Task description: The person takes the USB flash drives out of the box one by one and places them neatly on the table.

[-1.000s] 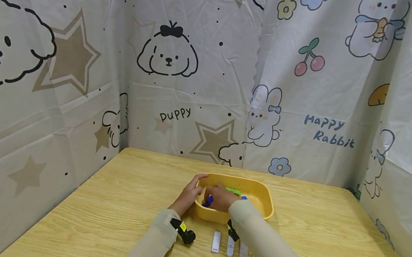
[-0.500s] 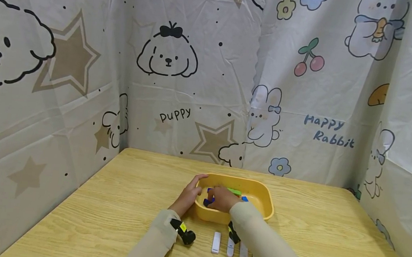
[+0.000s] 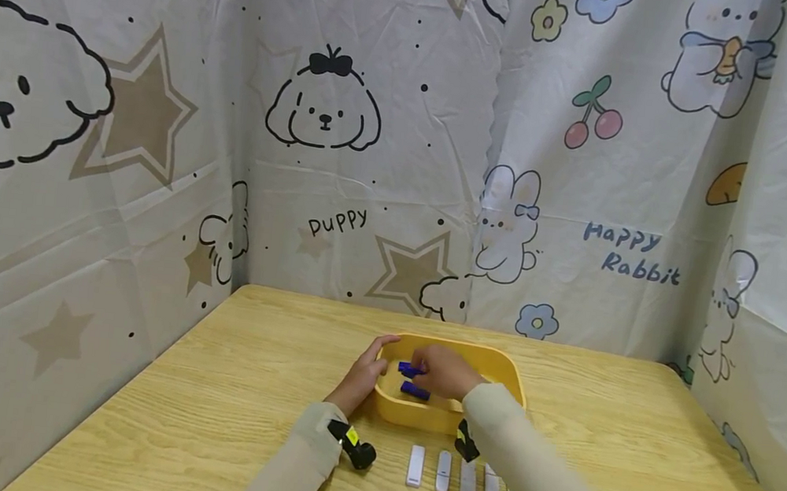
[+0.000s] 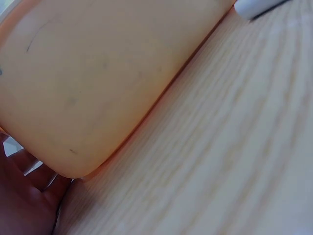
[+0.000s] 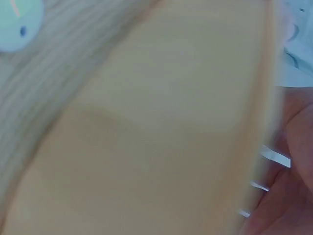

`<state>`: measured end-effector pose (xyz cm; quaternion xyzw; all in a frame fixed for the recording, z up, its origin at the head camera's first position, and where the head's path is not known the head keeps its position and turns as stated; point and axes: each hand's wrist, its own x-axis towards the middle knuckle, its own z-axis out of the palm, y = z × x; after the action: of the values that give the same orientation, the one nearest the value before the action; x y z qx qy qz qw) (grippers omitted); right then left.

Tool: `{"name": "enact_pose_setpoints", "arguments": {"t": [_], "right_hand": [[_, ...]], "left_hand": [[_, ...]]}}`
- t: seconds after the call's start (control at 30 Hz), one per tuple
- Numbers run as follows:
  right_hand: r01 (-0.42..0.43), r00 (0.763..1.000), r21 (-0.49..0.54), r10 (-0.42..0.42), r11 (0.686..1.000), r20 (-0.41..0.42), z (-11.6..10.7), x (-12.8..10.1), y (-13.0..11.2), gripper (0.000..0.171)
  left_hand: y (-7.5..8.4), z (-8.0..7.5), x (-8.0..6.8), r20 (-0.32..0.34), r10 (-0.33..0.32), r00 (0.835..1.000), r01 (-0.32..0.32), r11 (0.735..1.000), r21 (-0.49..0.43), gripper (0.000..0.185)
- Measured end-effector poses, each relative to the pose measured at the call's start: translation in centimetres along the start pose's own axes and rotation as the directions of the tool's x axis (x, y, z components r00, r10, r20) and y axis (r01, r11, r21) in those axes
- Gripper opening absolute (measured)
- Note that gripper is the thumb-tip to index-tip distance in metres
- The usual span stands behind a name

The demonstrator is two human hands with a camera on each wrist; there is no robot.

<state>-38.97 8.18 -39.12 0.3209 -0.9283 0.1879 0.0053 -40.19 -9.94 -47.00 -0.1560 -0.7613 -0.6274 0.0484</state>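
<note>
In the head view, a yellow rectangular basin with rounded corners (image 3: 420, 416) stands on a light wood-grain table (image 3: 268, 360), a little below and right of the frame's centre. Inside its left part lie two dark blue, stick-like pieces, one upper (image 3: 408, 369) and one lower (image 3: 415, 391). The left hand (image 3: 358, 374) rests against the basin's left end, fingers apart, the forefinger straight along the rim. The right hand (image 3: 448, 371) is over the basin with its fingers bent downward, their tips at the upper blue piece; whether they pinch it cannot be told. Five slim white sticks (image 3: 416, 466) lie side by side at the lower middle of the frame, the rightmost partly hidden by a beige right sleeve (image 3: 530, 456). Pale fabric printed with cartoon puppies, rabbits and stars (image 3: 377, 117) fills the upper frame.
</note>
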Motion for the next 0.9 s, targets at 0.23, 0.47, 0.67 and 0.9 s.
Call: {"name": "enact_pose_setpoints", "arguments": {"t": [0.23,0.47,0.67,0.9], "right_hand": [[0.000,0.997,0.098,0.008,0.995,-0.077,-2.8,-2.0,0.1,0.007],[-0.014,0.996,0.226,0.033,0.974,-0.080,-4.0,-4.3,-0.4,0.021],[0.084,0.992,0.316,-0.048,0.945,-0.119,-3.7,-6.1,-1.3,0.039],[0.143,0.987,0.400,-0.100,0.905,-0.127,-2.6,-7.5,-2.0,0.045]], "left_hand": [[-0.3,0.1,0.0,-0.014,-0.006,1.000,0.007,1.000,0.025,0.058],[0.4,0.1,-0.3,0.003,-0.007,1.000,0.007,1.000,0.023,0.056],[2.4,0.0,-1.1,0.025,-0.048,0.999,0.048,0.999,-0.006,0.057],[-0.2,0.1,0.0,-0.014,-0.033,0.999,0.033,0.999,0.026,0.058]]}}
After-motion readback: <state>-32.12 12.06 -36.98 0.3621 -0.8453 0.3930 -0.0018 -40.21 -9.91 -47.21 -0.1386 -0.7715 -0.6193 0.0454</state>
